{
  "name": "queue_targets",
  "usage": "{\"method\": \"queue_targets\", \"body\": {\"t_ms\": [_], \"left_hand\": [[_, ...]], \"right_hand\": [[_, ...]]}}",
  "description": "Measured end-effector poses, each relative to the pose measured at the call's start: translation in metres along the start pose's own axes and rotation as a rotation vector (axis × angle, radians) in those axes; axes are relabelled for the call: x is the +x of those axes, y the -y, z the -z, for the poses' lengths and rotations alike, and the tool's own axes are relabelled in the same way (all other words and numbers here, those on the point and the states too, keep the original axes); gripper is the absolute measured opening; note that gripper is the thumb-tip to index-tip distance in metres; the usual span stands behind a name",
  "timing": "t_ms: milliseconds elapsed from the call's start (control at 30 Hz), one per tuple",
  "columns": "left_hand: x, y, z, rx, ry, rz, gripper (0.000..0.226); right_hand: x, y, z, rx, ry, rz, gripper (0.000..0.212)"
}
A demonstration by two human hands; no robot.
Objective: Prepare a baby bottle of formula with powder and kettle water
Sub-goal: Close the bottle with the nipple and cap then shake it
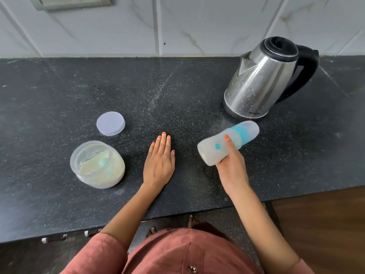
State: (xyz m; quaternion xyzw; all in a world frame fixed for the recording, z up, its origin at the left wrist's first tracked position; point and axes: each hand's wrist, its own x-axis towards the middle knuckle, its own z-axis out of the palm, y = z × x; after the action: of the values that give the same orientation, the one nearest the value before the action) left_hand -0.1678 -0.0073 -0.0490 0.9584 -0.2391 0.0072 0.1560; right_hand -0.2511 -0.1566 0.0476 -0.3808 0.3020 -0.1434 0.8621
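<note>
At near edge: rust-coloured garment (177, 252), two bare feet (152, 231) below the counter lip, wood floor (320, 224) at near right, two metal drawer handles (54, 238) at near left.

Counts: 2 hands, 1 baby bottle, 1 powder jar, 1 loose lid, 1 kettle.

Left hand (159, 161) lies flat, palm down on the counter (177, 91), fingers straight and together, holding nothing. Right hand (232, 167) grips the baby bottle (209, 153) around its lower body, thumb on top and fingers curled under. Bottle is tilted, base to near left, capped end to far right toward the kettle; teal collar, clear cap on, contents look milky, outline slightly blurred. Cannot tell whether it touches the counter.

Powder jar (118, 173) stands left of the left hand, open, part full of pale powder with a teal scoop (103, 162) inside. Its lid (110, 123) lies flat just beyond the jar, apart from it.

Counter is dark speckled stone, dusted with pale specks.

Kettle (262, 82) at far right, steel body, black lid closed, black handle to the right, spout to the left, just beyond the bottle's cap.

Far back: white marbled wall tiles (197, 26), a switch plate (69, 1) at far left, cut off.
</note>
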Motion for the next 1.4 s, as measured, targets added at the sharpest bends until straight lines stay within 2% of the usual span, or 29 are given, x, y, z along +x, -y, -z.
{"method": "queue_targets", "body": {"t_ms": [133, 167, 200, 300, 333, 400, 500, 533, 633, 700, 767, 867, 900, 933, 1033, 1067, 1133, 1233, 1267, 1300, 1400], "left_hand": [[-0.001, 0.002, 0.000, 0.009, 0.001, 0.000, 0.051], [0.000, 0.001, 0.000, 0.010, 0.004, -0.003, 0.051], [0.002, 0.000, 0.000, 0.009, 0.006, -0.005, 0.051], [0.002, -0.001, 0.000, 0.000, 0.002, -0.003, 0.051], [0.001, -0.001, -0.001, 0.000, 0.003, -0.002, 0.051], [-0.001, 0.000, -0.002, -0.002, 0.007, 0.002, 0.051], [-0.001, -0.001, -0.001, -0.001, 0.005, 0.000, 0.051], [0.000, -0.001, -0.001, 0.000, 0.003, -0.003, 0.051], [0.002, -0.001, 0.000, -0.010, 0.002, -0.003, 0.051], [0.000, -0.001, -0.001, -0.007, 0.001, 0.001, 0.051], [-0.002, 0.000, -0.001, -0.004, 0.001, 0.004, 0.051], [-0.001, 0.000, 0.000, -0.010, -0.004, 0.001, 0.051], [0.001, -0.001, 0.000, -0.013, -0.006, -0.001, 0.051], [0.002, -0.002, 0.001, -0.014, -0.007, -0.003, 0.050], [0.001, -0.002, -0.001, -0.015, -0.006, -0.001, 0.050], [0.000, -0.001, -0.001, -0.017, -0.006, 0.002, 0.050], [-0.003, 0.000, -0.002, -0.018, -0.006, 0.009, 0.050], [-0.001, 0.001, -0.002, -0.012, -0.008, 0.003, 0.051], [0.001, 0.000, -0.002, -0.010, -0.009, 0.000, 0.051], [0.002, 0.000, -0.002, -0.010, -0.009, -0.002, 0.051], [0.002, -0.001, -0.002, -0.016, -0.010, -0.005, 0.051]], "right_hand": [[-0.027, -0.016, 0.006, -0.526, 0.277, -0.133, 0.042], [-0.029, -0.015, 0.007, -0.558, 0.297, -0.130, 0.041], [-0.027, -0.013, 0.006, -0.493, 0.267, -0.108, 0.041], [-0.010, -0.004, -0.002, -0.056, 0.087, -0.058, 0.031], [-0.007, -0.003, -0.003, -0.018, 0.051, -0.024, 0.027], [-0.010, -0.007, -0.001, -0.167, 0.084, -0.026, 0.029], [-0.026, -0.010, 0.004, -0.556, 0.260, -0.095, 0.041], [-0.025, -0.007, 0.004, -0.545, 0.275, -0.090, 0.040], [-0.008, 0.007, -0.004, -0.064, 0.151, -0.064, 0.030], [0.002, 0.011, -0.008, 0.091, 0.056, 0.002, 0.022], [-0.001, 0.005, -0.007, -0.039, 0.076, -0.010, 0.025], [-0.018, -0.005, 0.000, -0.426, 0.241, -0.079, 0.035], [-0.019, -0.004, 0.002, -0.453, 0.257, -0.070, 0.034], [-0.016, -0.002, 0.002, -0.391, 0.234, -0.054, 0.034], [0.000, 0.008, -0.001, -0.009, 0.069, 0.004, 0.027], [0.003, 0.008, -0.002, 0.029, 0.035, 0.024, 0.022], [-0.001, 0.001, -0.001, -0.098, 0.074, 0.006, 0.022], [-0.016, -0.005, 0.007, -0.494, 0.264, -0.078, 0.038], [-0.016, -0.003, 0.009, -0.525, 0.282, -0.075, 0.039], [-0.014, 0.000, 0.009, -0.467, 0.257, -0.053, 0.039], [0.000, 0.008, 0.002, -0.047, 0.063, 0.013, 0.034]]}}
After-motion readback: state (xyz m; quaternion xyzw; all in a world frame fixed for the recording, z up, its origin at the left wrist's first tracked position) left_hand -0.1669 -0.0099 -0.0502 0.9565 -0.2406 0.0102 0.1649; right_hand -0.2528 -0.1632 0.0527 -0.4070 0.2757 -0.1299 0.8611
